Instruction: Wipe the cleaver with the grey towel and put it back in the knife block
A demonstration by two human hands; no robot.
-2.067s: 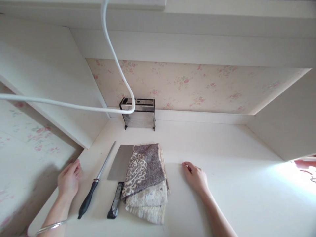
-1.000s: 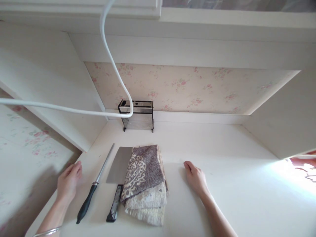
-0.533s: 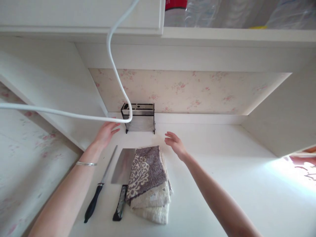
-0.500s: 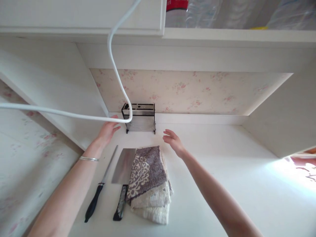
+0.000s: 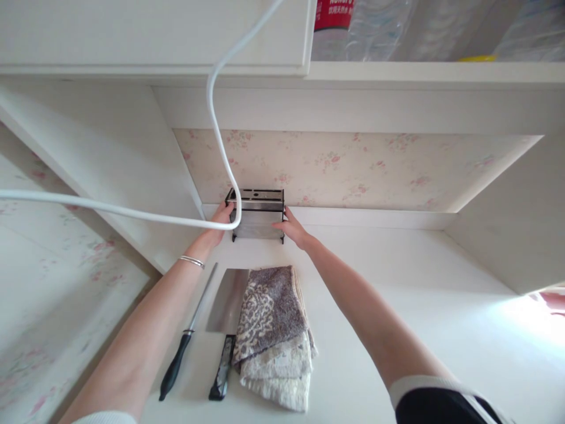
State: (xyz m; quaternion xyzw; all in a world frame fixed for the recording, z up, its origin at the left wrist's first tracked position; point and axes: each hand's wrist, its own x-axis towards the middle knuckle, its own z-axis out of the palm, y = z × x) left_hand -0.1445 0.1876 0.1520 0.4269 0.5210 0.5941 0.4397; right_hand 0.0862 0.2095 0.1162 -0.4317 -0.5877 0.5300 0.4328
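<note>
At the back of the white counter stands a stainless-steel knife block (image 5: pixel 259 225) with black edges, slots in its top and short feet. My left hand (image 5: pixel 219 222) is at its left side, partly covered by a white cable. On the right side, my right hand (image 5: pixel 295 228) grips the block with a finger across its front face. Nearer to me lie a sharpening steel (image 5: pixel 175 366) with a black handle, a cleaver (image 5: pixel 228 301), and a folded brown and cream towel (image 5: pixel 274 312). The towel lies against the cleaver's right edge.
A white cable (image 5: pixel 110 214) hangs close to the camera, crossing in front of the knife block. Above the counter (image 5: pixel 379 330) are a cabinet door (image 5: pixel 154 35) and a shelf with plastic bottles (image 5: pixel 375 29). White side panels (image 5: pixel 503 229) flank the counter.
Both hands have moved from the counter's sides, first forward with open fingers, then inward onto the knife block. The view has tilted up. The cleaver, steel and towel stay put.
</note>
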